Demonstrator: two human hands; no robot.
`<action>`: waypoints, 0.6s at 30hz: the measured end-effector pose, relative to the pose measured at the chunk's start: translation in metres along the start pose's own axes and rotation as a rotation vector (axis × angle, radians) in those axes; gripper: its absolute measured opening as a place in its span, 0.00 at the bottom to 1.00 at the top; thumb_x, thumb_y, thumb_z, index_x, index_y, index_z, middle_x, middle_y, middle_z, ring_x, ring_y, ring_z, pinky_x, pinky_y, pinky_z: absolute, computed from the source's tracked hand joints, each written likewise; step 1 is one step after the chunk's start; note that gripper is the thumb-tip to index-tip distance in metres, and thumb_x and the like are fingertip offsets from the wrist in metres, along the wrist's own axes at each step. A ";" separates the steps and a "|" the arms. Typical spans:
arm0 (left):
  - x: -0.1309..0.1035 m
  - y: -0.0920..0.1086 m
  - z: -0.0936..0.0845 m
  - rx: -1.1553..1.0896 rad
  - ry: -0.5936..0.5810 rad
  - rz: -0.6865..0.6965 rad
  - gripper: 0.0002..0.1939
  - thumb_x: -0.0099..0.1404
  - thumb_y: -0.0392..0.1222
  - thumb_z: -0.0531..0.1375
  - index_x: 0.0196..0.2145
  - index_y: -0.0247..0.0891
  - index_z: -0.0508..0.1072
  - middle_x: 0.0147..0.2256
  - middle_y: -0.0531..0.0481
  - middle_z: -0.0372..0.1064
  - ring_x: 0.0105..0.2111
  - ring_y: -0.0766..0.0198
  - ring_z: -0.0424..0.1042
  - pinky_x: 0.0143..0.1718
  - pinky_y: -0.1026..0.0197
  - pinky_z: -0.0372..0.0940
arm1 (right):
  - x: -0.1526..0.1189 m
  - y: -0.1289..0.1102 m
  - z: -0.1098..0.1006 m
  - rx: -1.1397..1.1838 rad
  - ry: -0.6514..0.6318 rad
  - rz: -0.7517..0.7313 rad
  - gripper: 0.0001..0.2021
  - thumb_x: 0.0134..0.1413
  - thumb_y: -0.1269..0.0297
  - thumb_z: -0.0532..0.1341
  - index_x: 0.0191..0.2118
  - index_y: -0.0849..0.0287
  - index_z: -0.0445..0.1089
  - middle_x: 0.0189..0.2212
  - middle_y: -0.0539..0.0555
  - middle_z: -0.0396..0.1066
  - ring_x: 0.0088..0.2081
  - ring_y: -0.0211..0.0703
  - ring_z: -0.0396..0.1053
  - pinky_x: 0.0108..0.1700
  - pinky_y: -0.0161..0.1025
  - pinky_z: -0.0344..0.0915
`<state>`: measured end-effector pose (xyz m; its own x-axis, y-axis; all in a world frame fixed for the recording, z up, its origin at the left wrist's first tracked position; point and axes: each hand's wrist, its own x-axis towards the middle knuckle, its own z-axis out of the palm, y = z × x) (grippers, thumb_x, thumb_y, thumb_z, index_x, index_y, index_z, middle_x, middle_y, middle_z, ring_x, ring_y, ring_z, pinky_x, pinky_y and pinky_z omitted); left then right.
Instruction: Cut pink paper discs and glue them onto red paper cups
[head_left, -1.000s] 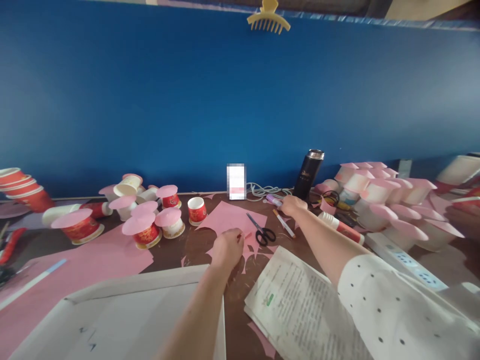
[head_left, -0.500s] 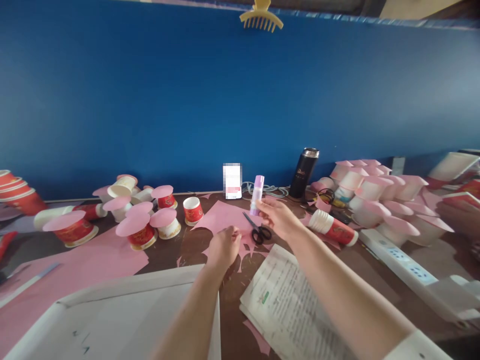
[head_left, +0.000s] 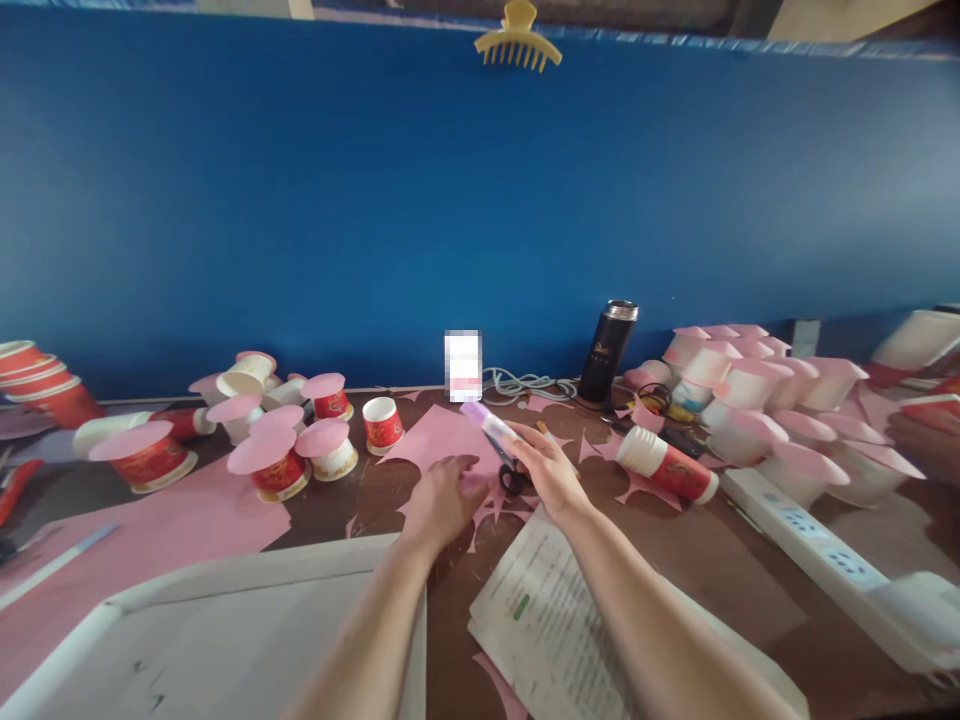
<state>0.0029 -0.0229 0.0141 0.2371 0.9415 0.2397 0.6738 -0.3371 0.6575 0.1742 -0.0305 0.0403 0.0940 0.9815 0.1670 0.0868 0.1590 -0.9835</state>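
My right hand (head_left: 546, 470) is closed around a purple and white glue stick (head_left: 491, 422), which leans to the left above the pink paper (head_left: 431, 437). Black-handled scissors (head_left: 513, 480) lie just beneath it, partly covered by the hand. My left hand (head_left: 444, 500) is over the near edge of the paper, thumb and fingers apart, with nothing seen in it. Pink paper scraps (head_left: 486, 520) are scattered between the two hands. Beyond my left hand a red paper cup (head_left: 383, 425) stands upright.
Several cups with pink discs (head_left: 270, 455) are at the left, and more pink-topped white cups (head_left: 750, 385) crowd the right. A black thermos (head_left: 609, 350), stacked red cups (head_left: 679, 468), a power strip (head_left: 806, 525), printed sheets (head_left: 551, 610) and a white box lid (head_left: 247, 640) surround my arms.
My right hand has moved left and down, and the glue stick has gone from upright to tilted left. My left hand's fingers have opened from a curl.
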 end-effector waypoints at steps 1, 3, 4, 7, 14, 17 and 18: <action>0.000 0.001 -0.002 -0.039 0.013 -0.027 0.22 0.59 0.52 0.58 0.48 0.40 0.72 0.45 0.43 0.72 0.41 0.56 0.71 0.41 0.58 0.62 | 0.000 -0.001 0.000 -0.018 0.005 -0.039 0.18 0.51 0.52 0.60 0.44 0.55 0.74 0.35 0.52 0.73 0.34 0.42 0.67 0.32 0.35 0.61; 0.001 0.004 -0.006 -0.174 0.080 -0.109 0.26 0.60 0.56 0.57 0.51 0.39 0.69 0.46 0.43 0.71 0.39 0.58 0.71 0.40 0.58 0.63 | 0.000 -0.002 0.000 -0.023 0.023 -0.076 0.17 0.51 0.53 0.61 0.45 0.53 0.74 0.35 0.52 0.73 0.33 0.42 0.67 0.32 0.36 0.61; 0.002 0.005 -0.009 -0.268 0.127 -0.148 0.28 0.60 0.57 0.56 0.53 0.38 0.67 0.46 0.43 0.71 0.39 0.59 0.71 0.40 0.58 0.64 | 0.000 -0.002 0.001 -0.010 0.042 -0.074 0.17 0.50 0.53 0.62 0.45 0.53 0.73 0.32 0.51 0.72 0.30 0.40 0.66 0.30 0.35 0.60; 0.002 0.009 -0.017 -0.575 0.205 -0.196 0.31 0.61 0.59 0.55 0.57 0.39 0.61 0.47 0.43 0.69 0.38 0.61 0.72 0.38 0.59 0.67 | -0.001 -0.001 0.003 0.101 0.063 -0.024 0.16 0.48 0.54 0.64 0.41 0.55 0.71 0.19 0.45 0.64 0.20 0.35 0.58 0.22 0.33 0.55; -0.001 0.017 -0.020 -0.844 0.053 -0.148 0.26 0.59 0.57 0.58 0.50 0.38 0.67 0.35 0.49 0.67 0.31 0.66 0.70 0.29 0.63 0.67 | -0.003 0.002 0.007 0.280 -0.059 -0.004 0.14 0.47 0.55 0.66 0.38 0.57 0.70 0.17 0.44 0.60 0.18 0.33 0.56 0.19 0.32 0.55; 0.001 0.015 -0.022 -0.916 0.102 -0.159 0.30 0.59 0.56 0.59 0.55 0.40 0.63 0.31 0.52 0.65 0.27 0.68 0.68 0.26 0.65 0.66 | -0.003 0.003 0.005 0.271 -0.060 -0.014 0.13 0.47 0.55 0.66 0.36 0.58 0.70 0.17 0.44 0.61 0.18 0.32 0.56 0.20 0.32 0.55; 0.001 0.014 -0.022 -0.899 0.082 -0.149 0.29 0.58 0.55 0.60 0.54 0.38 0.64 0.30 0.52 0.65 0.26 0.69 0.67 0.25 0.65 0.65 | -0.002 0.003 0.005 0.283 -0.060 -0.008 0.13 0.47 0.55 0.66 0.35 0.58 0.70 0.17 0.44 0.61 0.18 0.32 0.56 0.20 0.32 0.55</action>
<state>-0.0027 -0.0265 0.0396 0.1174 0.9839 0.1350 -0.1130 -0.1218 0.9861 0.1696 -0.0319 0.0365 0.0347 0.9833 0.1784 -0.1940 0.1818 -0.9640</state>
